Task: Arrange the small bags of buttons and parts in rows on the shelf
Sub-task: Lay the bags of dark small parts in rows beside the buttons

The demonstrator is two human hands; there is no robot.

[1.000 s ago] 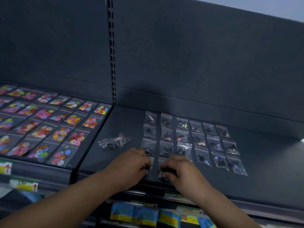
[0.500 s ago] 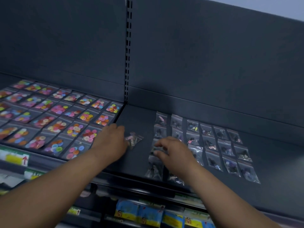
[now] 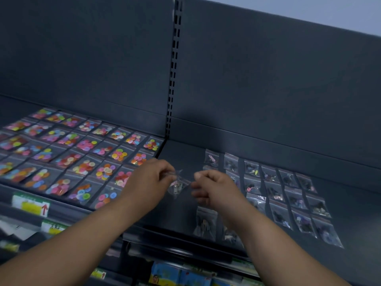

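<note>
Left hand [image 3: 152,180] pinches loose bag [image 3: 177,185], right hand [image 3: 214,188] curled at its other edge, grip unclear; parts grid [image 3: 274,190] lies right, nearer right hand.

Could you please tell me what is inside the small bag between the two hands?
The small bag holds a few pale and pink parts, too blurred to name; the left hand pinches and covers its top corner.

A yellow price label [image 3: 31,205] — colourful packets [image 3: 165,274] below.
</note>
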